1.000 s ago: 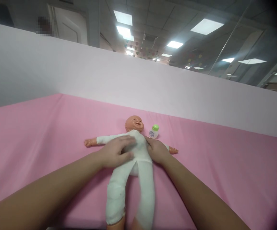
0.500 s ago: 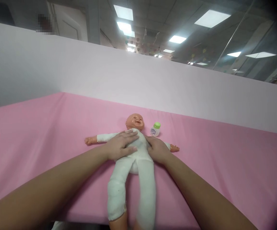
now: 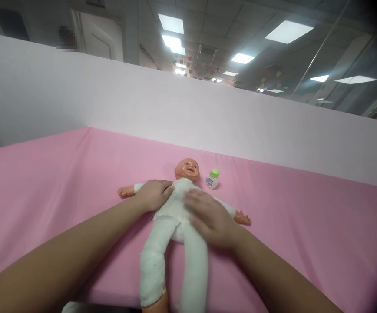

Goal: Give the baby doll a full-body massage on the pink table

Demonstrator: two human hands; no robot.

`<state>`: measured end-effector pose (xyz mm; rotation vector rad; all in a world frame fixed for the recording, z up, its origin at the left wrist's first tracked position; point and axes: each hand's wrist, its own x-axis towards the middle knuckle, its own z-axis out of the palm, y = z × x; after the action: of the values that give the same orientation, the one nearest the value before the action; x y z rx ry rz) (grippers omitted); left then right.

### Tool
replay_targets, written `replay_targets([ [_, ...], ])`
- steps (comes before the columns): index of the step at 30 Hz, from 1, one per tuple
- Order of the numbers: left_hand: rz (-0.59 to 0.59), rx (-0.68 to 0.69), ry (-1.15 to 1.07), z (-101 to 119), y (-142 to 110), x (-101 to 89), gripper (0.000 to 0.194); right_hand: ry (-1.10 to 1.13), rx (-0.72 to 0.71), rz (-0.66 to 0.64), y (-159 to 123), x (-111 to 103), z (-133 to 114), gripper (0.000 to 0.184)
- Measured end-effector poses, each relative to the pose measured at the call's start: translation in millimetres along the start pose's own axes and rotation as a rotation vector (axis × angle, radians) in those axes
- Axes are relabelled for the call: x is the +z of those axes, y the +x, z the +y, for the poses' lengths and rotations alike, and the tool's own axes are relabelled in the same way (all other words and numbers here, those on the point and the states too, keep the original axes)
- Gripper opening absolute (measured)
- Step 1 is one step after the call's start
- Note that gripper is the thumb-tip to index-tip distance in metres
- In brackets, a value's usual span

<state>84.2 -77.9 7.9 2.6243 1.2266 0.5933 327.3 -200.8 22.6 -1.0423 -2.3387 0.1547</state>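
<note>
A baby doll (image 3: 175,204) with a white cloth body lies on its back on a pink sheet, its bald plastic head (image 3: 187,170) at the far end. My left hand (image 3: 155,194) rests against the doll's side near the armpit, covering part of that arm, with its thumb towards the chest. Over the other side of the belly is my right hand (image 3: 213,217), its fingers stretched out and smeared by motion. Beside the doll's head stands a small clear bottle (image 3: 212,179) with a green cap and a printed label.
The pink sheet (image 3: 305,208) covers a padded table whose front edge shows at the bottom. A low white wall (image 3: 191,108) runs along the back. Beyond it are ceiling lights, a glass pane and a door (image 3: 100,34), with a blurred-out patch near the door.
My left hand has drawn back from the chest to the doll's side. My right hand has moved from the side onto the belly. The doll's torso and legs have tilted slightly.
</note>
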Motion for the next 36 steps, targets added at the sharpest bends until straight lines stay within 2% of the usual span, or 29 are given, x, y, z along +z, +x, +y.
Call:
replay_targets([
  [3,0.008,-0.017,0.004,2,-1,1.5,0.052,0.128,-0.223,-0.226,-2,-1,-32,0.055],
  [5,0.016,-0.021,0.018,3,-2,1.7,0.053,0.143,-0.232,-0.357,0,0,-41,0.063],
  [7,0.013,-0.015,0.034,3,-2,1.9,0.053,0.129,-0.161,-0.411,3,2,-38,0.073],
  [9,0.000,-0.005,0.048,4,-2,2.5,0.053,0.102,-0.056,-0.400,7,4,-23,0.078],
  [16,0.012,-0.015,0.051,5,-1,4.3,0.050,0.029,0.257,-0.285,9,8,42,0.071],
  [19,0.007,-0.071,0.049,9,-3,0.8,0.046,0.002,0.329,-0.254,8,8,52,0.074],
  [22,0.069,-0.073,0.085,20,-6,-4.2,0.044,-0.043,0.421,-0.205,7,5,53,0.062],
  [24,0.121,0.013,0.051,30,-11,-6.4,0.040,-0.059,0.476,-0.157,6,2,52,0.056],
  [26,0.115,0.169,-0.064,41,-17,-6.9,0.037,-0.054,0.501,-0.124,7,1,50,0.054],
  [31,-0.095,0.618,-0.369,63,-33,-5.8,0.038,-0.045,0.523,-0.092,10,3,47,0.056],
  [33,-0.145,0.690,-0.379,67,-34,-5.5,0.042,-0.034,0.530,-0.099,12,4,46,0.055],
  [36,-0.178,0.635,-0.254,62,-27,-3.1,0.058,-0.004,0.513,-0.099,13,5,45,0.056],
])
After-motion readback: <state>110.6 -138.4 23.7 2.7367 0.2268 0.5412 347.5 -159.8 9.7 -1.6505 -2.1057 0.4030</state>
